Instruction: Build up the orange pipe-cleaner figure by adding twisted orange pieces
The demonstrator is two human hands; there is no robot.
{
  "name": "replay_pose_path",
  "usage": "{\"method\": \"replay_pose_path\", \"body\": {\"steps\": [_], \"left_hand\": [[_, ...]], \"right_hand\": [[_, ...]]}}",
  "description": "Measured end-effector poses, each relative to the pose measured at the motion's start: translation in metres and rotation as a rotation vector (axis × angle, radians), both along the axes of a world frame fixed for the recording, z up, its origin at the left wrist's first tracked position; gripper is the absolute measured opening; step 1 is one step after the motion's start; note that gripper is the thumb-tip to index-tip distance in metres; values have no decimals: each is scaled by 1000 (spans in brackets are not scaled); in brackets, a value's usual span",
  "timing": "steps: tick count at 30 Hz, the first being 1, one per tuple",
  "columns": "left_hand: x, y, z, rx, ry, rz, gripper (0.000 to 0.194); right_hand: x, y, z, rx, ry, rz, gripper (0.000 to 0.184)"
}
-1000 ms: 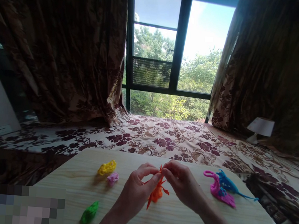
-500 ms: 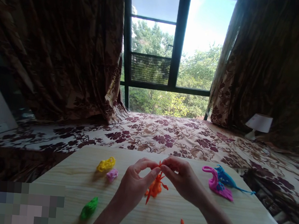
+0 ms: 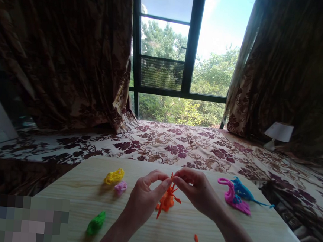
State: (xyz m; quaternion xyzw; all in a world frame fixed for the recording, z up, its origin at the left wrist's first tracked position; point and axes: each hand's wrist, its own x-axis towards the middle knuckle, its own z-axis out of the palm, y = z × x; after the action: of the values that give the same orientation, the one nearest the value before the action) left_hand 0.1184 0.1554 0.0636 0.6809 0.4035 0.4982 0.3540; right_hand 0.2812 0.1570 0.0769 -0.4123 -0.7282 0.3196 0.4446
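Note:
Both my hands meet over the middle of a pale wooden table [image 3: 169, 233]. My left hand [image 3: 144, 200] and my right hand [image 3: 197, 193] each pinch the top of an orange yarn bundle [image 3: 167, 201], which hangs down with loose strands touching the table. A short orange yarn scrap [image 3: 197, 241] lies on the table below my right wrist.
A yellow yarn bundle [image 3: 114, 176] and a small pink one [image 3: 121, 187] lie to the left, a green one [image 3: 96, 223] nearer me. A magenta [image 3: 232, 199] and a blue yarn piece [image 3: 242, 191] lie to the right. Behind are a floral bedspread [image 3: 176, 144], window, curtains and a white lamp [image 3: 278, 133].
My view has tilted slightly, so everything sits a little lower-left. My hands keep pinching the orange yarn, fingers shifting slightly at its top.

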Motion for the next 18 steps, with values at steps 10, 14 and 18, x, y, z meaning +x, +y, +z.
{"method": "replay_pose_path", "body": {"steps": [10, 14, 18], "left_hand": [[2, -5, 2, -66, 17, -36, 24], [0, -4, 1, -58, 39, -30, 22], [-1, -3, 1, -28, 90, 3, 20]], "right_hand": [[1, 1, -1, -39, 61, -23, 20], [2, 3, -2, -51, 56, -16, 22], [3, 5, 0, -64, 58, 10, 28]]}}
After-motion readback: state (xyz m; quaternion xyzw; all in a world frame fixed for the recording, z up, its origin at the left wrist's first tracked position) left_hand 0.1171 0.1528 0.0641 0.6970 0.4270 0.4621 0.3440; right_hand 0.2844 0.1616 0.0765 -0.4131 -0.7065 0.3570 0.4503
